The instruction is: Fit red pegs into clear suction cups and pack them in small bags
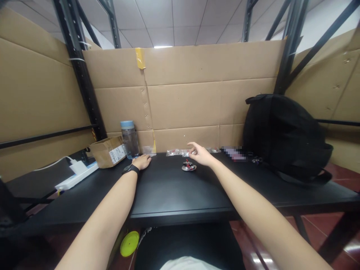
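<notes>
A small shiny object (pixel 189 167) stands on the black tabletop (pixel 174 191). Its silver base is round and flat, with red and dark parts on top; its exact kind is too small to tell. Just above and behind it hovers my right hand (pixel 201 154), index finger stretched forward and thumb apart, with nothing visible in its grasp. My left hand (pixel 142 161), a black watch (pixel 131 169) on its wrist, lies flat on the table. Several clear plastic packets (pixel 173 152) with small shiny contents lie along the back edge, partly hidden by my right hand.
At the left stand a water bottle (pixel 129 140) with a blue lid, an opened cardboard box (pixel 108 152) and a white power strip (pixel 77 178) with a plug. A black backpack (pixel 284 138) fills the right side. Cardboard walls (pixel 182 101) enclose the back and sides.
</notes>
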Demonstrator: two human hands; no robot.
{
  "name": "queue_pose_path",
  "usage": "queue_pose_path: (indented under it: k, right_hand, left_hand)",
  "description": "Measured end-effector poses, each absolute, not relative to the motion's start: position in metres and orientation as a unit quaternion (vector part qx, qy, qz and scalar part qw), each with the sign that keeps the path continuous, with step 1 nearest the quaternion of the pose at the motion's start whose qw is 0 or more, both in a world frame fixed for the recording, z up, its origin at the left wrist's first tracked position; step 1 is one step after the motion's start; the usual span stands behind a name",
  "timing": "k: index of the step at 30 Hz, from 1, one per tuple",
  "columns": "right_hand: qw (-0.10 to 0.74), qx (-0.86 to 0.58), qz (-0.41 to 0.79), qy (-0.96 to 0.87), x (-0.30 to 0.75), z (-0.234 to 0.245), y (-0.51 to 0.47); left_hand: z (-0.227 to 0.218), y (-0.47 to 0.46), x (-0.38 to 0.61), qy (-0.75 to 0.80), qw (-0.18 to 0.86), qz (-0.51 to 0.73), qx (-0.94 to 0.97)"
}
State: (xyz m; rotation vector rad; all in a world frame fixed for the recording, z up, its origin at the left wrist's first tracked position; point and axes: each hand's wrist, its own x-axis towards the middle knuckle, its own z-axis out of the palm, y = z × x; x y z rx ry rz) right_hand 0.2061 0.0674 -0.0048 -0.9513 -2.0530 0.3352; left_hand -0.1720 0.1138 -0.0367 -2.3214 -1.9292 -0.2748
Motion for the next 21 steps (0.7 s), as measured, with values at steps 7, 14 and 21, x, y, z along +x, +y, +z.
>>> queue_pose_path:
  k: [7, 14, 21]
  right_hand:
    - [0.404, -0.387, 0.135, -0.818, 0.207, -0.005, 0.069]
    - [0.39, -0.383, 0.138, -0.826, 0.206, -0.004, 0.066]
    - [0.376, -0.384, 0.156, -0.829, 0.204, -0.003, 0.063]
  left_hand:
    - [-0.034, 0.112, -0.169, -0.667, 0.048, -0.085, -0.738]
    - [-0.014, 0.099, -0.17, -0.631, -0.019, -0.066, -0.773]
    - [-0.008, 0.093, -0.171, -0.589, -0.068, -0.081, -0.801]
